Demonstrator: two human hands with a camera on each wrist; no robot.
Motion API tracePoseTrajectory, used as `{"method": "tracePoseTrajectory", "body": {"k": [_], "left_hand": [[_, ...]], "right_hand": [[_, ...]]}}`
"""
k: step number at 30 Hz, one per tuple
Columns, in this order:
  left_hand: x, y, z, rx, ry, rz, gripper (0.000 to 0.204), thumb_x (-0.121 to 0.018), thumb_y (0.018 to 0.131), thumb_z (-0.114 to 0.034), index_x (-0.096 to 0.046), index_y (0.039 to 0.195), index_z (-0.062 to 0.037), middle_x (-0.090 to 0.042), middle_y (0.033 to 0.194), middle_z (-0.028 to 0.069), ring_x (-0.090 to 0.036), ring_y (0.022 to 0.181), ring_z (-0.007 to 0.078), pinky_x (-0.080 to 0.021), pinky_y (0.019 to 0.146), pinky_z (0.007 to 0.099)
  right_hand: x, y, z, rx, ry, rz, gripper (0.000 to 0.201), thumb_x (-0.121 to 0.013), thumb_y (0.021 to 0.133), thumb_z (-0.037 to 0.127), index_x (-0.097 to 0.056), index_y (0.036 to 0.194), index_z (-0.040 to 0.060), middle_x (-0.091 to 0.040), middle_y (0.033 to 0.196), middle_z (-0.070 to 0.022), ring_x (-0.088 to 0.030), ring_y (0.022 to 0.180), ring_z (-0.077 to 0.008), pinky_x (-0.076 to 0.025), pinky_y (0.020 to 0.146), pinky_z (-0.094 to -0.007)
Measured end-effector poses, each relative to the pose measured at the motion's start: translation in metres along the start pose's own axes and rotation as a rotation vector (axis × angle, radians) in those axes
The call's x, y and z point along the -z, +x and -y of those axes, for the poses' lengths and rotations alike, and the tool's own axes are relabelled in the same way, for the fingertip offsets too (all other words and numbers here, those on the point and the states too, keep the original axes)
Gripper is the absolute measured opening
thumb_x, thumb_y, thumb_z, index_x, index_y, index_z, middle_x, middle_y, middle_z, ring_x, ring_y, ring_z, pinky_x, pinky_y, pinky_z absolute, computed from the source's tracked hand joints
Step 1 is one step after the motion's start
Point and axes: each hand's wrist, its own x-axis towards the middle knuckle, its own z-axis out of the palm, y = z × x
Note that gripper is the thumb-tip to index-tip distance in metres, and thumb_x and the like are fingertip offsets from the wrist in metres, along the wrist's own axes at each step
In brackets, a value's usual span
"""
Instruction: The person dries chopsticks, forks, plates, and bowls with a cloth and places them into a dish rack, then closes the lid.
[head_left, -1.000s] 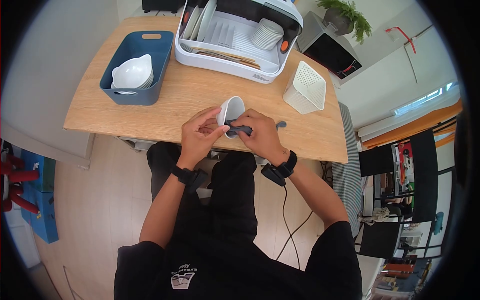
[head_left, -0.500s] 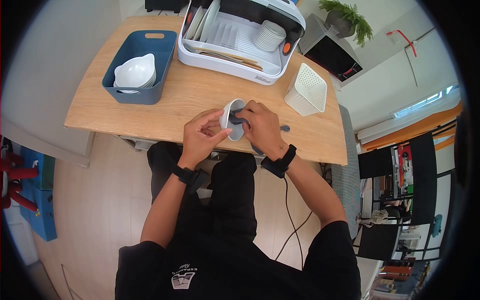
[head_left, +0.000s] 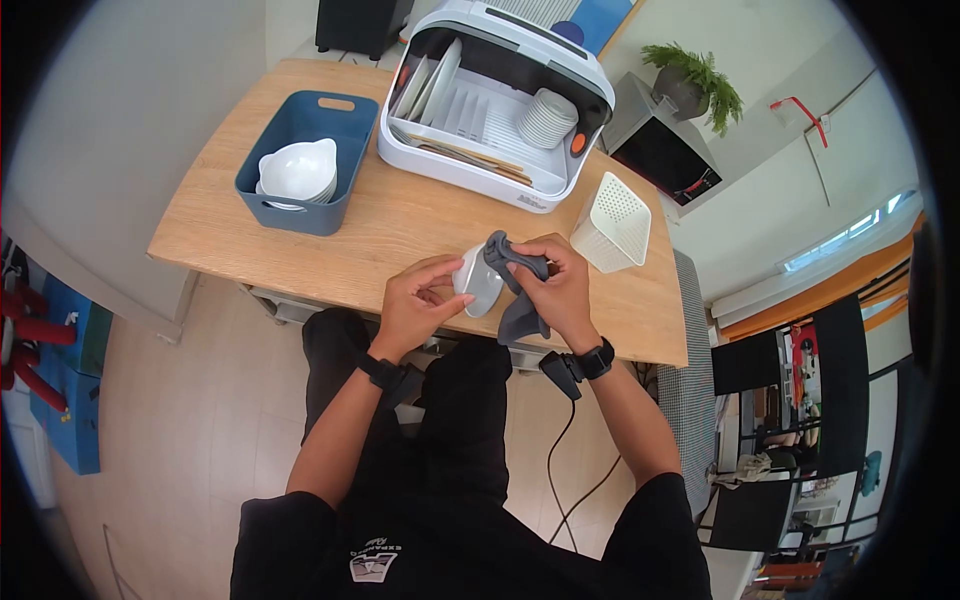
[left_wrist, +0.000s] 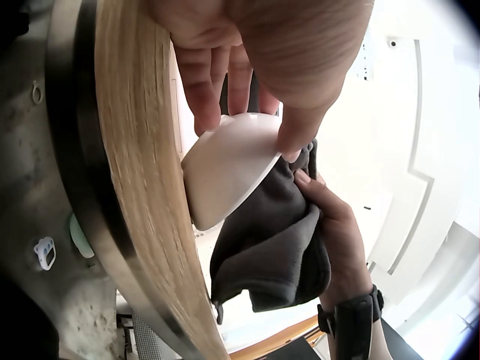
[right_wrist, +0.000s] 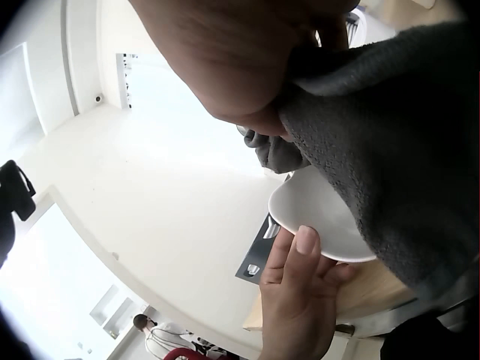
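Observation:
My left hand (head_left: 415, 305) holds a small white bowl (head_left: 482, 285) by its rim, thumb on the near edge and fingers against the outside. Tilted on its side, the bowl opens toward my right hand (head_left: 562, 290). In the left wrist view the bowl's (left_wrist: 229, 169) lower edge is right at the tabletop. A dark grey cloth (head_left: 522, 318) is pinched in my right hand; one bunched end stands up beside the rim and the rest hangs down. The cloth (right_wrist: 397, 157) covers part of the bowl's inside in the right wrist view.
A blue bin (head_left: 352, 165) with stacked white bowls (head_left: 300, 172) stands on the table's left. Behind is a white dish rack (head_left: 470, 185) with plates, small dishes and chopsticks. A cream perforated basket (head_left: 612, 235) stands at the right, a microwave (head_left: 665, 150) beyond it.
My right hand has drawn the cloth out from inside the bowl, so it now hangs loose beside it. The left hand keeps its hold. The head view has tilted, shifting the table lower.

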Motion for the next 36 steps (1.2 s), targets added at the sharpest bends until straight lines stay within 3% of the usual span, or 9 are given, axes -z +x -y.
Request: {"method": "tracePoseTrajectory", "body": {"k": [2,4,11,13,20,23,26,32,36], "left_hand": [[0.000,0.001,0.000,-0.001,-0.027,0.008,0.051,-0.083,0.078,-0.002,-0.066,0.126,-0.0008,-0.067,0.126,0.0126,-0.071,0.102,0.0167,-0.056,0.068,0.0197],[0.000,-0.002,0.003,0.011,-0.059,0.008,0.051,-0.083,0.078,-0.002,-0.066,0.127,-0.0005,-0.068,0.124,0.0121,-0.071,0.101,0.0161,-0.056,0.068,0.0195],[0.000,-0.001,-0.001,0.035,-0.079,-0.002,0.052,-0.082,0.079,0.001,-0.064,0.128,0.0021,-0.071,0.115,0.0124,-0.071,0.097,0.0155,-0.058,0.073,0.0223],[-0.004,0.001,0.000,0.033,-0.117,0.012,0.052,-0.082,0.080,0.002,-0.063,0.128,0.0025,-0.072,0.113,0.0132,-0.071,0.096,0.0157,-0.059,0.075,0.0236],[-0.001,0.001,0.000,0.076,-0.124,-0.017,0.051,-0.082,0.081,0.000,-0.064,0.128,0.0029,-0.072,0.113,0.0155,-0.071,0.094,0.0155,-0.060,0.080,0.0252],[-0.005,0.000,0.002,0.027,-0.138,-0.003,0.050,-0.083,0.080,-0.001,-0.065,0.127,0.0031,-0.071,0.117,0.0154,-0.071,0.095,0.0156,-0.059,0.081,0.0252],[-0.002,0.000,0.000,0.101,-0.067,0.044,0.049,-0.083,0.079,-0.001,-0.066,0.125,0.0034,-0.069,0.122,0.0150,-0.071,0.097,0.0161,-0.059,0.081,0.0253],[-0.001,0.003,0.004,-0.009,-0.031,-0.026,0.051,-0.085,0.077,-0.004,-0.068,0.125,-0.0021,-0.067,0.127,0.0123,-0.069,0.101,0.0147,-0.058,0.083,0.0258],[-0.001,0.003,0.004,0.035,0.032,-0.010,0.052,-0.088,0.075,-0.008,-0.070,0.124,-0.0050,-0.067,0.130,0.0103,-0.069,0.103,0.0147,-0.056,0.085,0.0268]], "right_hand": [[0.000,0.001,0.009,0.060,-0.034,-0.038,0.024,-0.074,0.078,-0.007,-0.074,0.101,0.0001,-0.068,0.096,-0.0084,-0.068,0.086,-0.0159,-0.051,0.076,-0.0251],[-0.006,0.002,0.015,0.162,-0.205,-0.019,0.026,-0.073,0.075,-0.007,-0.075,0.100,0.0017,-0.068,0.095,-0.0104,-0.069,0.086,-0.0207,-0.053,0.074,-0.0277],[-0.013,-0.004,-0.003,0.111,-0.315,-0.089,0.027,-0.071,0.073,-0.006,-0.075,0.098,0.0047,-0.068,0.097,-0.0117,-0.069,0.088,-0.0274,-0.055,0.076,-0.0326],[-0.019,-0.009,-0.005,0.254,-0.402,0.082,0.028,-0.072,0.071,-0.005,-0.075,0.097,0.0059,-0.069,0.098,-0.0097,-0.068,0.090,-0.0295,-0.055,0.077,-0.0361],[-0.014,-0.015,-0.006,0.290,-0.393,0.294,0.028,-0.074,0.071,-0.002,-0.075,0.097,0.0085,-0.070,0.103,-0.0062,-0.067,0.093,-0.0292,-0.055,0.077,-0.0375],[-0.010,-0.013,-0.007,0.335,-0.379,0.216,0.030,-0.074,0.070,-0.002,-0.076,0.097,0.0098,-0.070,0.101,-0.0053,-0.066,0.092,-0.0280,-0.055,0.076,-0.0371],[-0.006,0.000,0.001,0.397,-0.520,0.098,0.028,-0.073,0.070,-0.002,-0.077,0.095,0.0109,-0.069,0.099,-0.0042,-0.066,0.090,-0.0266,-0.055,0.075,-0.0365],[-0.011,0.001,-0.011,0.314,-0.744,0.254,0.025,-0.071,0.070,-0.002,-0.077,0.091,0.0110,-0.069,0.095,-0.0044,-0.066,0.086,-0.0268,-0.055,0.072,-0.0374],[-0.009,-0.007,-0.010,0.228,-0.627,0.323,0.028,-0.071,0.071,-0.003,-0.077,0.094,0.0112,-0.070,0.094,-0.0061,-0.067,0.085,-0.0264,-0.055,0.074,-0.0352]]}}
